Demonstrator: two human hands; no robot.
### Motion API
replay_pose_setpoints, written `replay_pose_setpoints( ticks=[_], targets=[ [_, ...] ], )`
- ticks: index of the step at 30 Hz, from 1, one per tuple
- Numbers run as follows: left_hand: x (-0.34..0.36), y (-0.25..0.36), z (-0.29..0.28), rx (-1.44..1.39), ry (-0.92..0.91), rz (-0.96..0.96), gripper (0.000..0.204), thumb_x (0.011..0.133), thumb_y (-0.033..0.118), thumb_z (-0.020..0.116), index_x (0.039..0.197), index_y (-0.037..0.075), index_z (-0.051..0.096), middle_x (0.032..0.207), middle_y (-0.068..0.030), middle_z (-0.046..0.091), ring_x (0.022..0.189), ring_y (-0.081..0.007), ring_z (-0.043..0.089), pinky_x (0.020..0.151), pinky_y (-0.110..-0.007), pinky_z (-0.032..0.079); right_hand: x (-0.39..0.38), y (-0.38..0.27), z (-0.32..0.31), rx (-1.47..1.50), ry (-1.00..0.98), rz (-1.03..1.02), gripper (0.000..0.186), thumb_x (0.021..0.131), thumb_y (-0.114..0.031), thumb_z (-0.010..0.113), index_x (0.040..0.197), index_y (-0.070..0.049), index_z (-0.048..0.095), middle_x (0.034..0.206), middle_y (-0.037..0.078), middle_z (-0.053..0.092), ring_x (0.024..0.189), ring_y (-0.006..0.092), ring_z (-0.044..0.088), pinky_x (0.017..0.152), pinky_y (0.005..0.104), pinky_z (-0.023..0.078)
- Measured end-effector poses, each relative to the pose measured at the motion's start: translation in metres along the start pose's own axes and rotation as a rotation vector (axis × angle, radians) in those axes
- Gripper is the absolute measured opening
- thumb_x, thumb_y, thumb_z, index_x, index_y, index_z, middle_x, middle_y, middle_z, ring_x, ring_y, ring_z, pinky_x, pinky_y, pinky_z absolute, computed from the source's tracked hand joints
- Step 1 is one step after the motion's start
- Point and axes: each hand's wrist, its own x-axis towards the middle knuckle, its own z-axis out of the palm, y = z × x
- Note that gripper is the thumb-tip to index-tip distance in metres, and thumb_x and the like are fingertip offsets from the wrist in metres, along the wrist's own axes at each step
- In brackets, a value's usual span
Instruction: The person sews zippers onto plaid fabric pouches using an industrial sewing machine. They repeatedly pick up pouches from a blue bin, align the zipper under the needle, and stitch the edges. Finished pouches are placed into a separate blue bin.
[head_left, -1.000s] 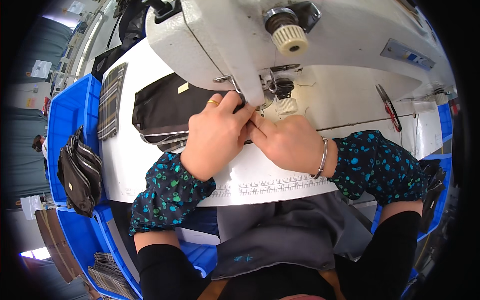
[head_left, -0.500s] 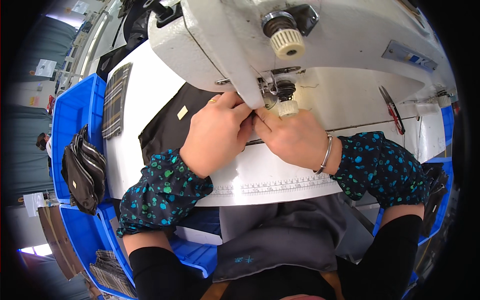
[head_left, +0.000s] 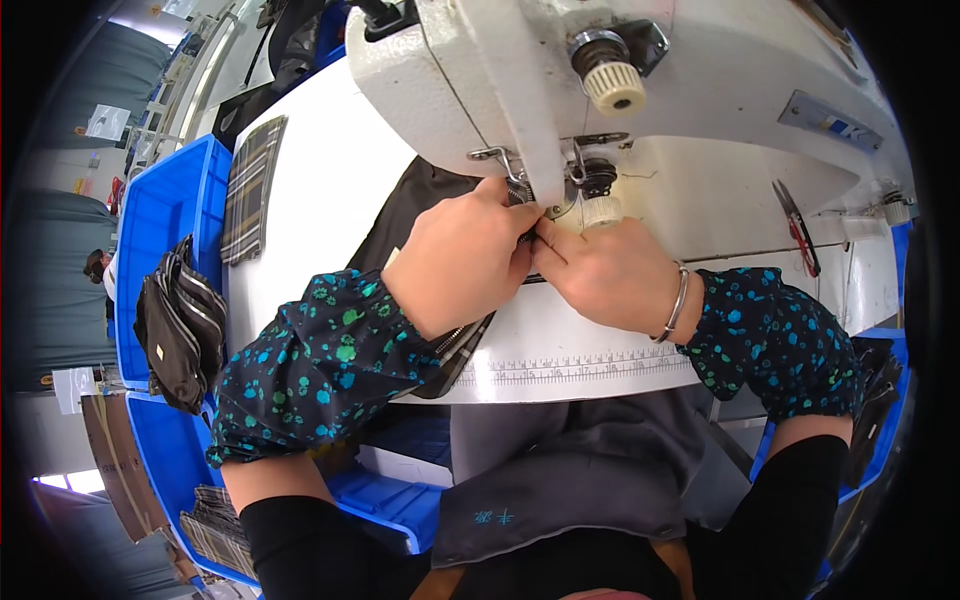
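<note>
A dark fabric piece (head_left: 412, 205) with plaid trim and a metal-toothed zipper (head_left: 452, 338) lies on the white sewing table, partly under my left forearm. My left hand (head_left: 462, 258) is closed, its thumb and fingers pinching the fabric's zipper edge just below the head of the white sewing machine (head_left: 470, 90). Close against it, my right hand (head_left: 612, 275) also pinches the edge, fingertips nearly touching the left ones. The needle and the exact spot under the fingertips are hidden.
A folded plaid piece (head_left: 256, 190) lies at the table's left. Beside it, a blue bin (head_left: 160, 200) has dark pouches (head_left: 182, 325) draped over its edge. Red-handled scissors (head_left: 799, 232) lie at the right. A printed ruler (head_left: 590, 370) runs along the front edge.
The dark fabric has swung round toward me, so its zipper and plaid edge now show below my left wrist. Both hands keep pinching near the machine head. The whole view has shifted slightly.
</note>
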Motion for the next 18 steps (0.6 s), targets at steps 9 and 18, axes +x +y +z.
replay_pose_setpoints(
  ticks=[9,18],
  targets=[
    [0.003,-0.004,0.002,-0.002,0.033,0.007,0.034,0.083,0.017,0.072,0.115,0.007,0.075,0.103,-0.0201,0.069,0.086,-0.0386,0.072,0.076,-0.048,0.060,0.002,0.001,0.004,0.030,0.093,0.046,0.009,0.080,-0.013,0.069,0.079,-0.005,0.066,0.070,0.007,0.063,0.061,0.0225,0.069,0.052,0.0365,0.054],
    [0.003,-0.046,-0.005,-0.208,-0.054,0.103,0.034,0.094,0.008,0.073,0.127,0.001,0.068,0.102,-0.0169,0.068,0.084,-0.0286,0.068,0.074,-0.038,0.055,0.004,0.003,0.004,0.045,0.083,0.056,0.008,0.082,-0.013,0.067,0.081,-0.005,0.066,0.070,0.006,0.066,0.065,0.0241,0.071,0.057,0.0376,0.056]
  ],
)
